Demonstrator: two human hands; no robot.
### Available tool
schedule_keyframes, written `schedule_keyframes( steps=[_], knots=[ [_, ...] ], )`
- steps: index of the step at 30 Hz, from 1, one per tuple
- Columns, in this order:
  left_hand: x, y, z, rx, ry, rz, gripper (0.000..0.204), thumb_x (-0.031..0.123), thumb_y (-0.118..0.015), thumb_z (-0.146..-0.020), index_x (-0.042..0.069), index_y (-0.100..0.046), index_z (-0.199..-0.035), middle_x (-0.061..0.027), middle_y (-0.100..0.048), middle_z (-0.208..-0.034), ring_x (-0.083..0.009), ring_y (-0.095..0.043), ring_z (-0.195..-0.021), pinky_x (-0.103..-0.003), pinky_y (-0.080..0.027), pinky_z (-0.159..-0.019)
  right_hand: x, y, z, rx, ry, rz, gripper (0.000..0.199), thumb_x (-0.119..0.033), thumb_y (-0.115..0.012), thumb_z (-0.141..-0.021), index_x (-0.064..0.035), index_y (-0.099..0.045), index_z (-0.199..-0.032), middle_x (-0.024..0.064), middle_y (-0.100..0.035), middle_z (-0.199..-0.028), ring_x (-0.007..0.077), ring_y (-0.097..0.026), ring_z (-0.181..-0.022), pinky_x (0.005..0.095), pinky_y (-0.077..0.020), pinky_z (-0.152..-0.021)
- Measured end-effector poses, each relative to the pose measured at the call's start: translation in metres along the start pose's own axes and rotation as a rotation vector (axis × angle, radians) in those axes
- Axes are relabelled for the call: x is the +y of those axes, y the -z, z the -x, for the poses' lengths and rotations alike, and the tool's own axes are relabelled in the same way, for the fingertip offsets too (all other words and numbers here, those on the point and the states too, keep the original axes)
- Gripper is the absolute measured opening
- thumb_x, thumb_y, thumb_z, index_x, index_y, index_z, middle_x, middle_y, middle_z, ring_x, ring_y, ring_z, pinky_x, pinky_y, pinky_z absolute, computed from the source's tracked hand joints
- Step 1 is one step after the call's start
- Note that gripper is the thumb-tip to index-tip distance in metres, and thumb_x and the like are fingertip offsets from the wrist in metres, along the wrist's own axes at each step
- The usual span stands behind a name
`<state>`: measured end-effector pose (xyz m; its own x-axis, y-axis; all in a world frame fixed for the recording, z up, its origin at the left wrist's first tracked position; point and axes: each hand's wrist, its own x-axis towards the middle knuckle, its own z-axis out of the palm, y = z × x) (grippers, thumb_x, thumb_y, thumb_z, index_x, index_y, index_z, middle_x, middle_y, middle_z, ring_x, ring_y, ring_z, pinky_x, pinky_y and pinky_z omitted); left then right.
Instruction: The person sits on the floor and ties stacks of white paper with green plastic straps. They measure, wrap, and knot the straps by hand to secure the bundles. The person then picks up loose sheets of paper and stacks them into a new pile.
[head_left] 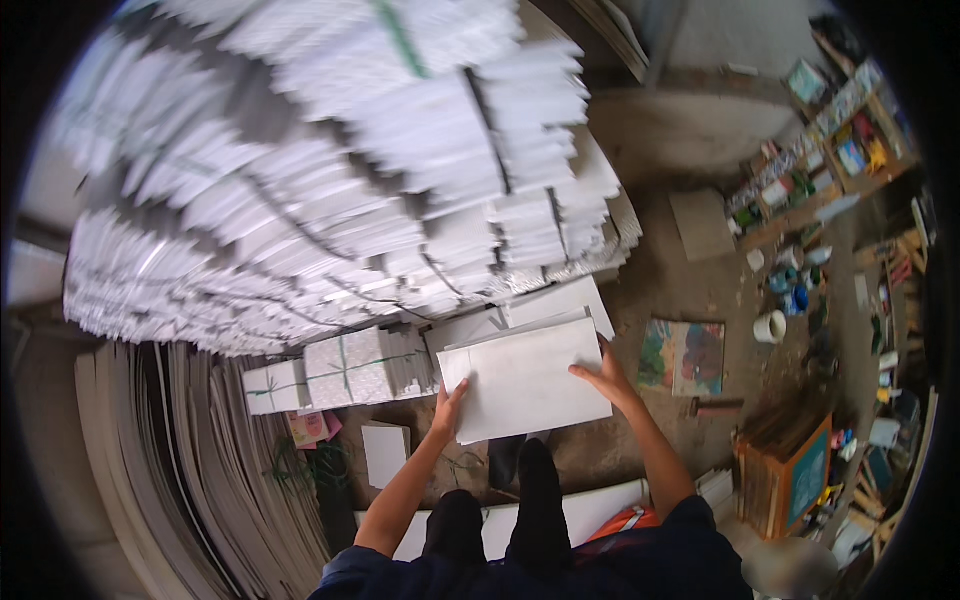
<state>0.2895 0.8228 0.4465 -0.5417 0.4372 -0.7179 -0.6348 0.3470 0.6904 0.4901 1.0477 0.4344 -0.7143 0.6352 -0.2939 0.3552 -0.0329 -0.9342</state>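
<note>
I hold a thick bundle of white paper sheets (525, 378) flat in front of me, above the floor. My left hand (447, 410) grips its near left edge. My right hand (605, 378) grips its right edge, fingers on top. The bundle hangs just below a tall wall of stacked white paper bundles (330, 160). More loose white sheets (560, 300) lie just beyond the held bundle, at the foot of the stack. My dark trousers and shoes (530, 470) show below it.
Two tied white bundles (345, 368) lie at the left. A small white sheet (385, 452) and pink papers (312, 427) lie on the dirt floor. Grey boards (200, 470) lean at left. A colourful picture (685, 357), a white roll (769, 327), a wooden crate (790, 475) and cluttered shelves (830, 140) stand at right.
</note>
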Motion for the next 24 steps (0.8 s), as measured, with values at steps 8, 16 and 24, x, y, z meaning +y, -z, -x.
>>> schedule_keyframes(
  steps=[8,16,24],
  knots=[
    [0.066,0.135,0.118,0.035,-0.51,0.058,0.05,0.037,-0.051,-0.084,0.0,-0.04,-0.115,-0.0083,-0.051,-0.103,-0.0137,-0.047,-0.092,-0.026,-0.039,-0.078,-0.183,-0.109,0.07,-0.042,0.19,0.037,0.084,-0.035,-0.072,-0.064,0.0032,-0.025,-0.122,0.0159,-0.047,-0.111,0.0221,-0.046,-0.103,0.0316,-0.0365,-0.087],
    [0.042,0.39,0.285,0.059,-0.561,0.096,0.054,0.04,-0.054,-0.081,-0.002,-0.041,-0.113,-0.0084,-0.053,-0.095,-0.0133,-0.051,-0.08,-0.027,-0.044,-0.069,-0.288,-0.33,0.224,-0.321,0.209,-0.067,0.066,-0.032,-0.068,-0.069,0.0001,-0.038,-0.117,0.0114,-0.05,-0.108,0.017,-0.048,-0.1,0.0303,-0.0381,-0.085],
    [0.018,0.509,0.39,0.292,-0.602,0.374,0.049,0.04,-0.049,-0.082,0.001,-0.044,-0.111,-0.0076,-0.054,-0.094,-0.0149,-0.053,-0.08,-0.029,-0.044,-0.072,-0.307,-0.443,0.285,-0.616,0.006,-0.713,0.051,-0.033,-0.055,-0.081,-0.0109,-0.036,-0.123,0.0022,-0.046,-0.116,0.0137,-0.044,-0.103,0.0322,-0.0363,-0.085]
  ],
)
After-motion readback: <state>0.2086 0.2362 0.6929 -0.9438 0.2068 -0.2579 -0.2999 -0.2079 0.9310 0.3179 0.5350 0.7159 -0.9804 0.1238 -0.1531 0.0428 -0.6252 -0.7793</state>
